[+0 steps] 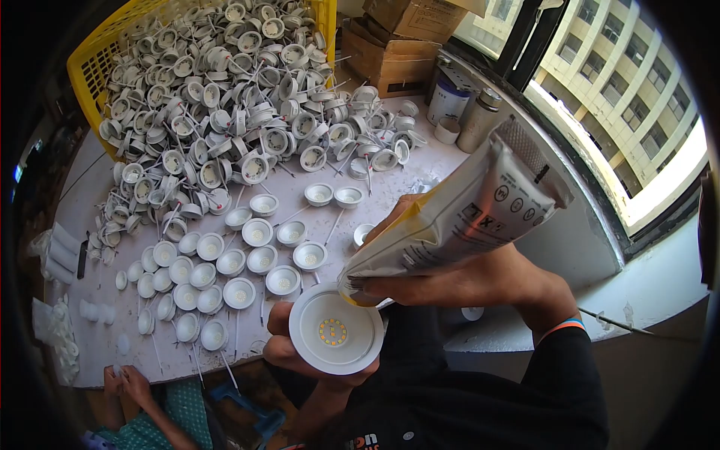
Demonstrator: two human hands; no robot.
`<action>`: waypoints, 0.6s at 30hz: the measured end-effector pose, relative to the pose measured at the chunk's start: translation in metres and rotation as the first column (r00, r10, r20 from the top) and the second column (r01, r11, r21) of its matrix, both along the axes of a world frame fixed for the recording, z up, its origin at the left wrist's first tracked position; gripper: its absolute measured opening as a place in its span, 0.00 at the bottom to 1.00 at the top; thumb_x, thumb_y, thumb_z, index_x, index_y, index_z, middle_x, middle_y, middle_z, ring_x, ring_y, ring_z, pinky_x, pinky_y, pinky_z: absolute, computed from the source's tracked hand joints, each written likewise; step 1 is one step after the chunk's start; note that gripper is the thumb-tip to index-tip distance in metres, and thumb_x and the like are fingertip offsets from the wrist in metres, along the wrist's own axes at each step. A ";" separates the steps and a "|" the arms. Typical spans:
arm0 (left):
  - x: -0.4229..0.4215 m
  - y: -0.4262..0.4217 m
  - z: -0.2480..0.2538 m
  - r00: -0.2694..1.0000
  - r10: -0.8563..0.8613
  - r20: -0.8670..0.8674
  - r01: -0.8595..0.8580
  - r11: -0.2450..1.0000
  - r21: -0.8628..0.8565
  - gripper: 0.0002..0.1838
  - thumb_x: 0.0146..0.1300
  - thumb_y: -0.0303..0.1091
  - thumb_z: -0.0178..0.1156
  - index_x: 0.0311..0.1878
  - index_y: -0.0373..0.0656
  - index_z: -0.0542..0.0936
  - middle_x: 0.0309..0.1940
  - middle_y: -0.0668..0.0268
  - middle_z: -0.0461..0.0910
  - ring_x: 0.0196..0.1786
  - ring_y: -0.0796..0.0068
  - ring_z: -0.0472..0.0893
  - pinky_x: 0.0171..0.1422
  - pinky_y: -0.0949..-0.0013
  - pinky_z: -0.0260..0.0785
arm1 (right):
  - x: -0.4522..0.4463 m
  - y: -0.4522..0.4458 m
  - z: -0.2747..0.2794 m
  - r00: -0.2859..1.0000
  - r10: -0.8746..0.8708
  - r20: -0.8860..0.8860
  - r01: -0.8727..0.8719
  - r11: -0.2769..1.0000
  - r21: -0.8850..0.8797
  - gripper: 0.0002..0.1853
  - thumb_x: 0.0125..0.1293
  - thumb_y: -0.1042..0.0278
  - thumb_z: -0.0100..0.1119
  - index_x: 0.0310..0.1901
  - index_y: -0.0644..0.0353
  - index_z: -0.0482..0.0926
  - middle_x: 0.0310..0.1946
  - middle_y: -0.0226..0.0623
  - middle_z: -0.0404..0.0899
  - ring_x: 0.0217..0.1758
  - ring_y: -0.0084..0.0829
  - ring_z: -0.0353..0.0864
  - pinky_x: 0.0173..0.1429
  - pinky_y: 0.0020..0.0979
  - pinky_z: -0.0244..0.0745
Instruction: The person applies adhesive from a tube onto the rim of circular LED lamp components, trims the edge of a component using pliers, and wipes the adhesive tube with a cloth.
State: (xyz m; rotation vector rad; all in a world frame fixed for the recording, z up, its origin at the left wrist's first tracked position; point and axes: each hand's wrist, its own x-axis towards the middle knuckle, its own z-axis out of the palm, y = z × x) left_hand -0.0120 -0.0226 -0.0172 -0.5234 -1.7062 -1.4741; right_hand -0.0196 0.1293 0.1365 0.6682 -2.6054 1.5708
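Observation:
My left hand (291,352) is closed around a round white LED downlight (311,346), its open face turned up. A ring of small yellow and white LED chips shows at the bottom of its cup. In my right hand (472,281) is a large printed plastic pouch (465,214), silvery grey with yellow along its edge. The pouch is tilted, its wide sealed end up and its narrow end down at the downlight's upper right rim. My fingers and the pouch hide the exact tip, so I cannot tell whether it touches the rim.
Several open-faced downlights (257,232) with wires stand on the white table (360,247). Behind them a large heap of lamp housings (217,105) spills from a yellow crate (88,82). Cardboard boxes (397,60) and cans (480,120) stand by the window. Another person's hands (126,384) work at lower left.

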 end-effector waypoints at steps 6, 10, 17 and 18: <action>-0.004 -0.002 0.001 0.995 0.039 -0.086 -0.037 0.999 0.027 0.39 0.36 0.47 0.70 0.46 0.38 0.59 0.46 0.59 0.58 0.47 0.66 0.66 0.52 0.60 0.59 | 0.006 -0.003 0.006 1.000 0.002 -0.015 -0.001 0.997 0.081 0.21 0.44 0.64 0.70 0.41 0.61 0.76 0.36 0.35 0.78 0.40 0.27 0.77 0.45 0.27 0.72; -0.007 -0.003 0.002 0.992 0.048 -0.119 -0.044 0.998 0.039 0.39 0.37 0.47 0.70 0.46 0.39 0.59 0.46 0.58 0.59 0.47 0.65 0.67 0.52 0.60 0.60 | 0.006 -0.005 0.006 0.996 0.017 -0.086 -0.012 0.998 0.058 0.16 0.50 0.64 0.66 0.38 0.64 0.78 0.33 0.37 0.80 0.36 0.25 0.79 0.38 0.24 0.75; -0.009 -0.003 0.001 0.989 0.055 -0.138 -0.048 0.998 0.049 0.39 0.37 0.46 0.70 0.47 0.39 0.58 0.47 0.58 0.60 0.47 0.65 0.68 0.51 0.61 0.61 | 0.007 -0.009 0.005 0.998 0.056 -0.008 -0.055 0.998 0.039 0.17 0.48 0.63 0.67 0.37 0.64 0.78 0.32 0.37 0.80 0.35 0.25 0.79 0.37 0.24 0.75; -0.009 -0.003 0.001 0.988 0.055 -0.145 -0.048 0.997 0.053 0.39 0.37 0.45 0.70 0.47 0.39 0.58 0.47 0.57 0.60 0.47 0.64 0.68 0.51 0.61 0.61 | 0.008 -0.010 0.005 0.999 0.046 0.024 -0.047 0.998 0.034 0.17 0.48 0.63 0.68 0.37 0.64 0.78 0.32 0.37 0.80 0.35 0.25 0.79 0.36 0.24 0.75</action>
